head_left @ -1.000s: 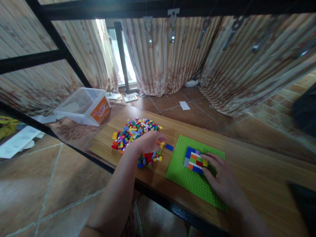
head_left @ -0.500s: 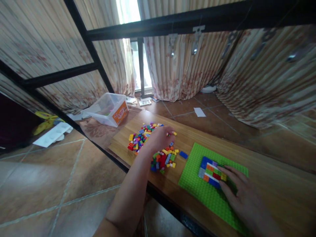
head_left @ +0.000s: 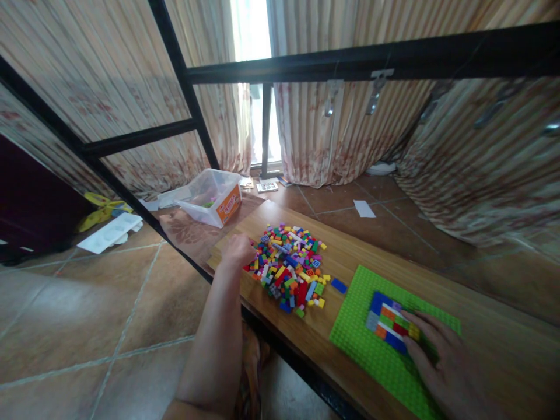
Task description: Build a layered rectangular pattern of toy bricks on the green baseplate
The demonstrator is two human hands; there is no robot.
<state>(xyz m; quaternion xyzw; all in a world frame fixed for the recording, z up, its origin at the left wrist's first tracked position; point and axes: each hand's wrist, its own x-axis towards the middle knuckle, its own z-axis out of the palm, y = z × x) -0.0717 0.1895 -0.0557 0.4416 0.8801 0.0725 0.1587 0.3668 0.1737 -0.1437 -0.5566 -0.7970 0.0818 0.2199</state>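
My left hand [head_left: 238, 251] is at the left edge of a heap of loose toy bricks [head_left: 293, 265] in many colours. Its fingers look curled inward, and the back of the hand hides whatever they hold. A flat rectangular build of bricks [head_left: 389, 321], blue, grey, orange, green, red and white, sits on a green baseplate [head_left: 359, 344]. Around the yellow right end of that build, my right hand [head_left: 441, 356] has its thumb and fingers placed. Between heap and baseplate lies a single blue brick [head_left: 339, 285].
Everything rests on a narrow wooden tabletop [head_left: 345, 242]. A clear plastic box [head_left: 212, 198] with an orange label stands beyond its far left end. Black metal bars [head_left: 280, 69] cross above, with patterned curtains [head_left: 336, 140] behind. Paper [head_left: 364, 209] lies on the tiled floor.
My left hand has moved left from above the heap's far right part to its left edge, uncovering the middle. My right hand stays at the build. The camera view has shifted slightly.
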